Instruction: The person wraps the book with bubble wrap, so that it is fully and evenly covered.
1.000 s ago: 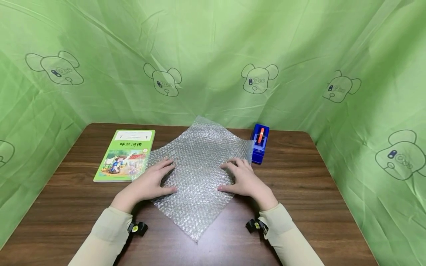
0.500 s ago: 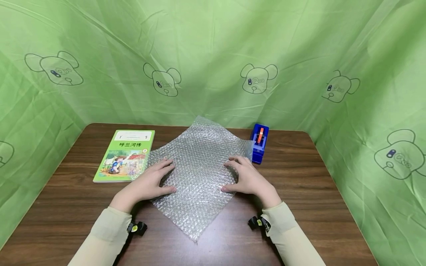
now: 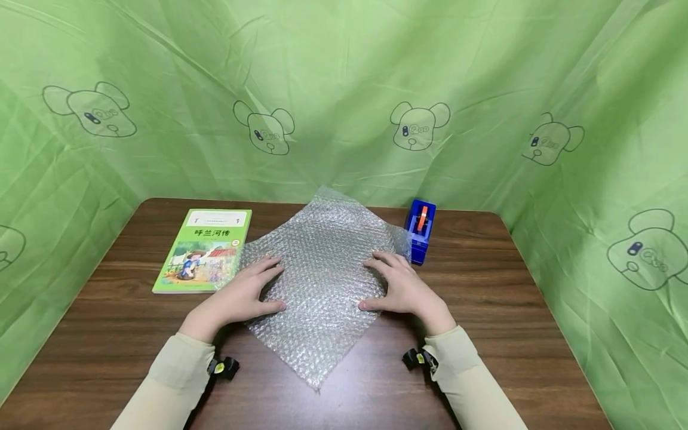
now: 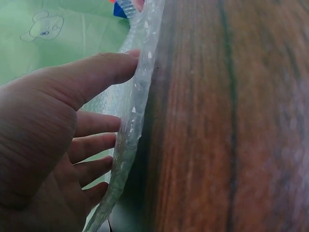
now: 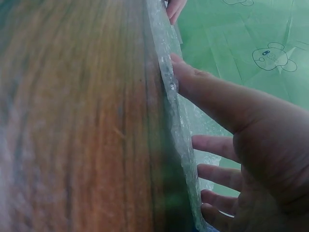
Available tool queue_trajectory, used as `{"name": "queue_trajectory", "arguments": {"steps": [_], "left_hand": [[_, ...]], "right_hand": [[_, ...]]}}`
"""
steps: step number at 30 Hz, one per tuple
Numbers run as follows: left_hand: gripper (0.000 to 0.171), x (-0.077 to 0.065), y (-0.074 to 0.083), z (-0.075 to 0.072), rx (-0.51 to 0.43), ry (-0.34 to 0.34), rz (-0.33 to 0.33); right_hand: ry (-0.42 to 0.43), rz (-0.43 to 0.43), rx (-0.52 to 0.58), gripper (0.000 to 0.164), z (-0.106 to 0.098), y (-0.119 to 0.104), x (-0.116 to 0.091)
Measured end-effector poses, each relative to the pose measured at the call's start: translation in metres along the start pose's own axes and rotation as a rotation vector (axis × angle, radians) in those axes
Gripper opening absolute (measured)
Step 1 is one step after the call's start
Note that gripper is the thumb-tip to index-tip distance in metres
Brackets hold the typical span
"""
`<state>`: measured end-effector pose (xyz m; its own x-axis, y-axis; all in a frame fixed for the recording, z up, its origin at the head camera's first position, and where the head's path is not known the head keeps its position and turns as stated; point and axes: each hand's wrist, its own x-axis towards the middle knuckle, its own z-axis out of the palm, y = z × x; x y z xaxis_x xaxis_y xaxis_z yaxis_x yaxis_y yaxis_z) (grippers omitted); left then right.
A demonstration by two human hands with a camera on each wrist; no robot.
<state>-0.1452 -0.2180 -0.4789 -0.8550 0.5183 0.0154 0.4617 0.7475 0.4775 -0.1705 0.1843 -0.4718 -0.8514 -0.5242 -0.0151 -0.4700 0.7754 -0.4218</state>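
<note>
A sheet of clear bubble wrap (image 3: 322, 280) lies cornerwise on the table, one corner pointing toward me. My left hand (image 3: 244, 295) rests on its left part, thumb and fingers spread; in the left wrist view the fingertips (image 4: 112, 140) touch the upper face of the bubble wrap (image 4: 137, 96). On the right part rests my right hand (image 3: 403, 286), spread the same way, and the right wrist view has its thumb (image 5: 193, 79) touching the sheet. Neither hand grips anything. The sheet's left corner overlaps a green book (image 3: 206, 251); its right corner meets a blue tape dispenser (image 3: 419, 230).
The dark wooden table (image 3: 510, 334) has rounded far corners. Green cloth (image 3: 344, 77) with dog-face drawings hangs behind it and along both sides. An orange tape roll (image 3: 422, 218) sits in the dispenser.
My right hand has shifted slightly to the right on the bubble wrap, and its fingers now lie nearer the sheet's right corner. The left hand stays in place.
</note>
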Motion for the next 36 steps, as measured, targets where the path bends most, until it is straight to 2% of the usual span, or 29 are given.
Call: {"name": "queue_trajectory", "arguments": {"steps": [19, 25, 28, 31, 36], "left_hand": [[0.087, 0.001, 0.002, -0.002, 0.009, -0.005, -0.005], [0.082, 0.001, 0.003, -0.006, -0.008, 0.0, -0.005], [0.078, 0.0, -0.001, -0.012, -0.02, 0.048, -0.001], [0.072, -0.001, -0.007, -0.022, -0.025, 0.136, -0.013], [0.065, -0.011, -0.019, -0.044, -0.055, 0.286, -0.08]], "right_hand": [[-0.024, 0.019, 0.032, 0.103, -0.002, -0.001, 0.0], [-0.024, 0.019, 0.041, 0.103, -0.003, -0.001, 0.0], [-0.029, 0.024, 0.044, 0.103, -0.003, -0.002, 0.001], [-0.027, 0.023, 0.036, 0.103, -0.002, -0.001, 0.001], [-0.025, 0.023, 0.028, 0.103, -0.002, 0.0, 0.001]]}}
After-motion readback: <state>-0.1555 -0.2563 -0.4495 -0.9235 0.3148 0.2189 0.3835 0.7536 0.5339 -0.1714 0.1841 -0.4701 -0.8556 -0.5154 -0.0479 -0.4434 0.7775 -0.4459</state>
